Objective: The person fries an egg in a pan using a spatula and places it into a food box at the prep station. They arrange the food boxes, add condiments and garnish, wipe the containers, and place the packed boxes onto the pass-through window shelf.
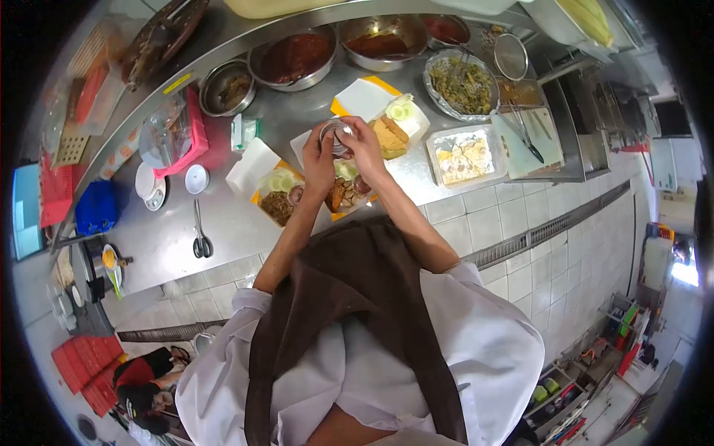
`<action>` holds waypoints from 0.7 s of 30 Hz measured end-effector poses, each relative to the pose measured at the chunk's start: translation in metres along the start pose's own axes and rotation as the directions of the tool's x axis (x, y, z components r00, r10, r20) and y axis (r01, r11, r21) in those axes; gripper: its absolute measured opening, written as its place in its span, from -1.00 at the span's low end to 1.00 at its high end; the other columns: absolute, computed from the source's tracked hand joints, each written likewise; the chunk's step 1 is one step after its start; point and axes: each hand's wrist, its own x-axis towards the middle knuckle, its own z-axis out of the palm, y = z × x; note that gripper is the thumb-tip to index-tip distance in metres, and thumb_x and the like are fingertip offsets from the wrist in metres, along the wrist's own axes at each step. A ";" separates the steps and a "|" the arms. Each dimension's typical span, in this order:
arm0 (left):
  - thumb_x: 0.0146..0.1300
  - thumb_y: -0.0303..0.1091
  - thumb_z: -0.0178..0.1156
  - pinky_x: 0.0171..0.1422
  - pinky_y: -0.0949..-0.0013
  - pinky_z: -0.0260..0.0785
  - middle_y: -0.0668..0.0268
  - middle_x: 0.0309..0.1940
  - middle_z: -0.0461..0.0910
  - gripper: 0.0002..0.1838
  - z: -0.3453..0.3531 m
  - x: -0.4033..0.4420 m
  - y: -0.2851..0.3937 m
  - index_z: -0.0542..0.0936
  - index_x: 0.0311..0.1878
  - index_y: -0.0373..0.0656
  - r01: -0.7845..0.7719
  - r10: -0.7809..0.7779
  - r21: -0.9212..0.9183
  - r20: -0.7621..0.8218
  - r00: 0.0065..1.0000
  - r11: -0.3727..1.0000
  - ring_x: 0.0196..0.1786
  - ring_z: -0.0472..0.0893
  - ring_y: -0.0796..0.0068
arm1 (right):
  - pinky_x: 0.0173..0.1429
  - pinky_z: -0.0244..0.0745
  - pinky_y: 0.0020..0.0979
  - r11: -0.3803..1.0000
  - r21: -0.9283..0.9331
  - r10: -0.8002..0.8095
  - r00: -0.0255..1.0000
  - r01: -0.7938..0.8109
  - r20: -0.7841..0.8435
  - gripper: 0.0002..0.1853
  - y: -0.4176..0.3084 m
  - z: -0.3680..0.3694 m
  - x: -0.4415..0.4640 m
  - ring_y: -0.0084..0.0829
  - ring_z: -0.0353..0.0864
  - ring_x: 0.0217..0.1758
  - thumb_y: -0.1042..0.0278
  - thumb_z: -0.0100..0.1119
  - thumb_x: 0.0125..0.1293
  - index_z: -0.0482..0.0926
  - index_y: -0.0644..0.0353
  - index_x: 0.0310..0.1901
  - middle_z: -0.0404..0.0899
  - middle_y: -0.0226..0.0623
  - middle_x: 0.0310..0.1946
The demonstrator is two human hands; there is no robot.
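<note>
Both of my hands are closed around a small round clear plastic cup (338, 137), held above the metal counter. My left hand (318, 165) grips its left side and my right hand (364, 149) its right side. What the cup contains, if anything, I cannot make out. Just below my hands is an open food box (346, 192) with meat and cucumber slices, partly hidden by my forearms. To the left lies another open box (277, 195) with dark shredded food and cucumber. Behind my right hand stands a yellow-edged box (392, 134) with rice, a fried piece and cucumber.
Metal bowls of red sauce (294, 59) and a foil-lined bowl of greens (460, 83) line the back. A plastic tub (467, 157) and a cutting board (529, 145) with tongs are to the right. Scissors (201, 241) and a pink basket (195, 130) lie left. Another person (145, 394) is lower left.
</note>
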 end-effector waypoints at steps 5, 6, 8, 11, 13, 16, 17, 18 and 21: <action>0.41 -0.21 -0.10 0.06 0.28 0.41 -0.05 0.12 0.32 -0.47 0.021 0.008 -0.035 0.15 0.35 -0.27 0.267 -0.281 0.090 0.231 0.932 0.959 -0.01 0.53 0.23 | -0.28 0.48 -0.58 0.995 -0.032 -0.088 0.995 0.090 0.050 -0.69 0.041 -0.064 0.017 -0.57 0.56 -0.27 0.57 0.03 0.27 0.46 0.21 0.06 0.56 -0.35 -0.18; 0.41 -0.21 -0.10 0.06 0.28 0.41 -0.05 0.12 0.32 -0.47 0.026 0.005 -0.036 0.15 0.35 -0.27 0.273 -0.287 0.092 0.230 0.930 0.958 -0.01 0.53 0.23 | -0.28 0.48 -0.58 0.996 -0.030 -0.083 0.995 0.084 0.047 -0.69 0.033 -0.074 0.018 -0.57 0.56 -0.27 0.57 0.03 0.27 0.46 0.21 0.06 0.56 -0.35 -0.18; 0.35 -0.16 -0.02 0.19 0.18 0.30 -0.12 0.15 0.25 -0.36 0.034 0.005 -0.044 0.07 0.38 -0.27 0.013 -0.179 0.665 0.182 0.967 0.746 0.11 0.45 0.08 | -0.29 0.50 -0.46 0.958 -0.239 0.127 0.983 -0.157 -0.136 -0.72 0.011 -0.094 0.024 -0.46 0.61 -0.34 0.56 0.12 0.18 0.49 0.28 -0.03 0.61 -0.23 -0.29; 0.30 -0.18 0.05 0.10 0.24 0.35 -0.06 0.10 0.32 -0.40 0.015 -0.003 -0.050 0.15 0.34 -0.20 0.077 -0.212 0.569 0.174 0.962 0.818 0.03 0.46 0.08 | -0.18 0.51 -0.20 0.345 -0.936 -0.288 0.957 0.067 -0.038 -0.70 -0.009 -0.136 0.055 -0.07 0.62 -0.28 0.39 0.15 0.10 0.49 0.33 -0.13 0.60 0.04 -0.37; 0.31 -0.28 0.05 -0.33 0.43 0.45 0.12 0.03 0.41 -0.54 0.006 -0.019 -0.026 0.27 0.25 -0.17 0.334 -0.405 0.396 0.109 0.908 0.856 -0.40 0.56 0.45 | -0.17 0.52 -0.19 0.185 -0.983 -0.241 0.970 0.019 -0.026 -0.73 -0.009 -0.156 0.078 -0.06 0.62 -0.25 0.38 0.10 0.12 0.49 0.32 -0.15 0.61 0.03 -0.35; 0.32 -0.34 0.02 -0.60 0.55 0.32 0.24 -0.13 0.48 -0.61 -0.020 -0.040 -0.036 0.34 0.20 -0.19 0.367 -0.399 0.294 0.057 0.915 0.883 -0.64 0.44 0.66 | -0.13 0.52 -0.15 -0.019 -1.000 -0.200 0.980 -0.005 -0.001 -0.76 0.012 -0.181 0.106 -0.06 0.61 -0.18 0.35 0.02 0.17 0.52 0.30 -0.18 0.61 0.03 -0.30; 0.32 -0.34 0.02 -0.60 0.55 0.32 0.24 -0.13 0.48 -0.61 -0.025 -0.046 -0.035 0.34 0.20 -0.19 0.365 -0.400 0.299 0.062 0.914 0.882 -0.64 0.44 0.66 | -0.13 0.52 -0.15 -0.075 -0.997 -0.169 0.985 0.015 0.028 -0.78 0.019 -0.180 0.108 -0.07 0.62 -0.18 0.35 0.02 0.17 0.55 0.29 -0.22 0.60 0.02 -0.30; 0.32 -0.36 0.01 -0.62 0.55 0.30 0.27 -0.21 0.51 -0.63 -0.028 -0.051 -0.028 0.37 0.17 -0.19 0.410 -0.453 0.363 0.036 0.891 0.836 -0.65 0.44 0.66 | -0.13 0.53 -0.14 -0.129 -0.991 -0.137 0.989 0.036 0.054 -0.79 0.024 -0.178 0.108 -0.08 0.62 -0.18 0.35 0.01 0.17 0.57 0.28 -0.26 0.60 0.02 -0.30; 0.31 -0.37 0.02 -0.66 0.56 0.26 0.33 -0.35 0.54 -0.69 -0.042 -0.068 -0.032 0.43 0.10 -0.19 0.426 -0.493 0.463 0.028 0.869 0.777 -0.68 0.42 0.66 | -0.16 0.52 -0.15 -0.138 -0.988 -0.193 0.976 0.072 0.098 -0.75 0.021 -0.168 0.095 -0.07 0.63 -0.27 0.19 0.14 0.08 0.58 0.23 -0.40 0.61 0.01 -0.37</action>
